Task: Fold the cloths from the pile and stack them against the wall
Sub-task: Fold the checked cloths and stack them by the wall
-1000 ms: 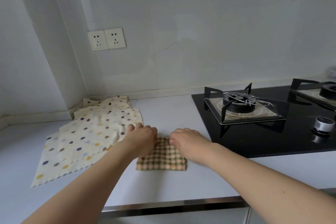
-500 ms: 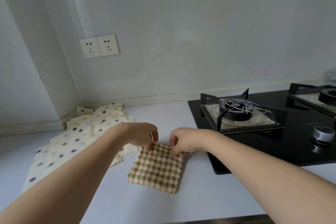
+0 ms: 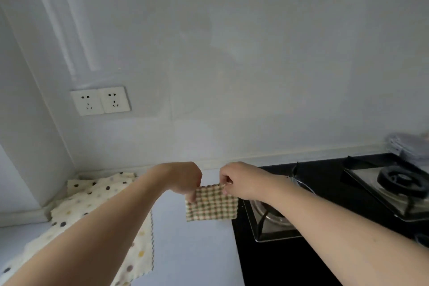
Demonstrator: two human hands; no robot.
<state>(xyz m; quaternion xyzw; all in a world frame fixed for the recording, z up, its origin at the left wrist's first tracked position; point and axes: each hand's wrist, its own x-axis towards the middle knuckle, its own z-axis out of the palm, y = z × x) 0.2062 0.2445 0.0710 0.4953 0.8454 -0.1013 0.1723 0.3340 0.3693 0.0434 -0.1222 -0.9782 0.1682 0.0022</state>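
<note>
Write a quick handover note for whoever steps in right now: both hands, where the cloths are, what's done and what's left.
Left hand: pinches the top left corner of the folded checked cloth.
Right hand: pinches its top right corner.
The checked cloth hangs from both hands, lifted above the countertop, beside the hob.
The polka-dot cloths lie in the corner to the left, unfolded.
A stack of grey folded cloths, blurred, seems to sit against the wall behind the hob.
Done: checked cloth looks folded.
Left: set it against the wall, then fold and stack the polka-dot cloths.
</note>
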